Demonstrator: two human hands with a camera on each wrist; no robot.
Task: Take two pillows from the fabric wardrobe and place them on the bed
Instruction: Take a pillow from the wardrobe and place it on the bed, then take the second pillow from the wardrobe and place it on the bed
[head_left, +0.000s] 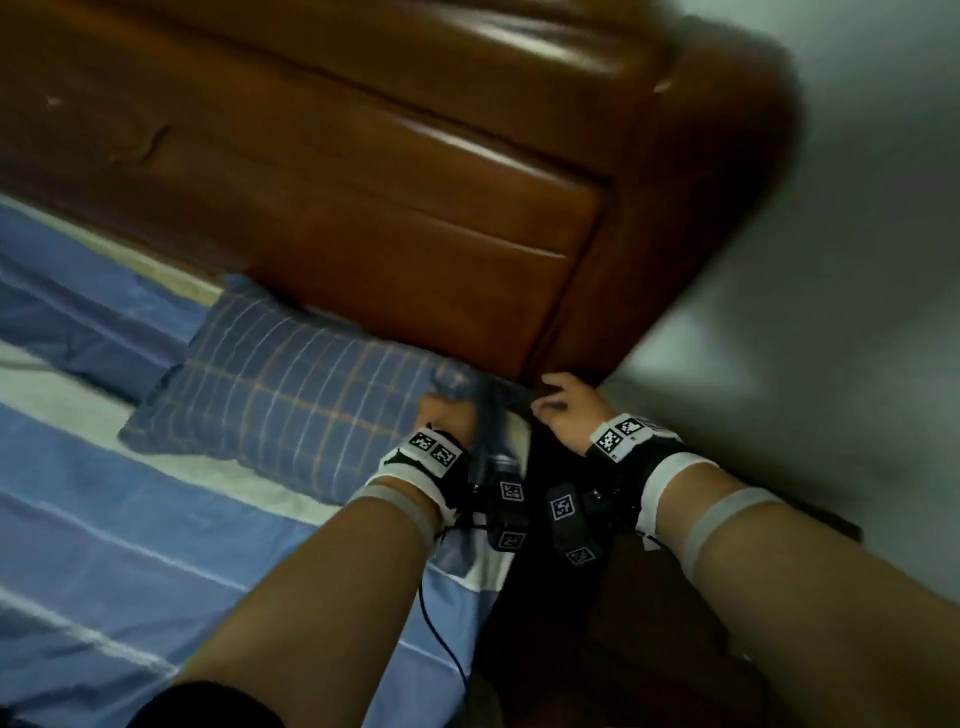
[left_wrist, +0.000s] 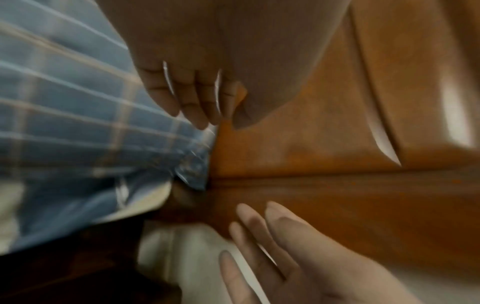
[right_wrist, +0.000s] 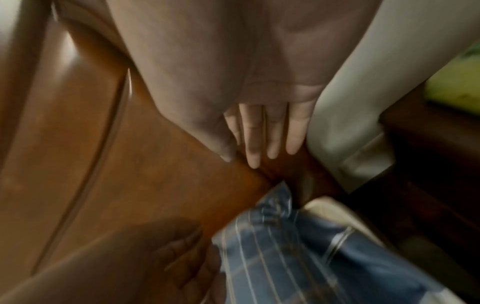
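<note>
Plaid pillow (head_left: 280, 395) lies flat on the striped bed (head_left: 130, 545), its far edge tucked against the brown headboard (head_left: 415, 208), where a sleeper's head would go. The left hand (head_left: 448, 415) rests on the pillow's near corner, fingers bent loosely over the cloth, seemingly nudging it square; no firm grip shows. Just beside it, the right hand (head_left: 563, 410) hovers with fingers spread, holding nothing. Only one pillow is in sight.
</note>
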